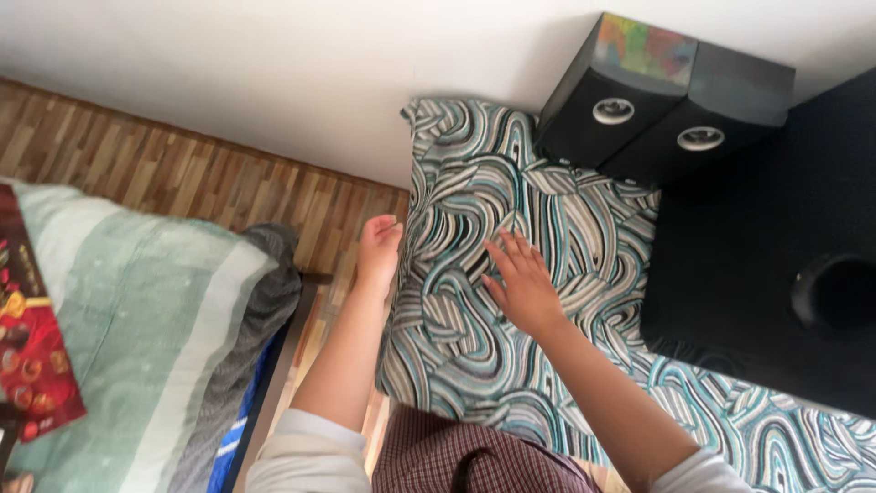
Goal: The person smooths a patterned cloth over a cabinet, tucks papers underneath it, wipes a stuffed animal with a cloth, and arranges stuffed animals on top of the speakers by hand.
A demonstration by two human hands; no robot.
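Observation:
A cloth with teal, black and white swirls (474,356) covers a low surface against the white wall. My left hand (378,248) is at the cloth's left edge, its fingers curled around that edge. My right hand (522,281) lies flat on top of the cloth with the fingers spread, a little right of the left hand. Both forearms reach in from the bottom of the view over my checked trousers (456,456).
Two black speakers (657,110) stand on the cloth by the wall. A large black box with a round port (776,274) sits to the right. A bed with a green striped pillow (137,319) and a red box (27,338) is on the left, wood floor between.

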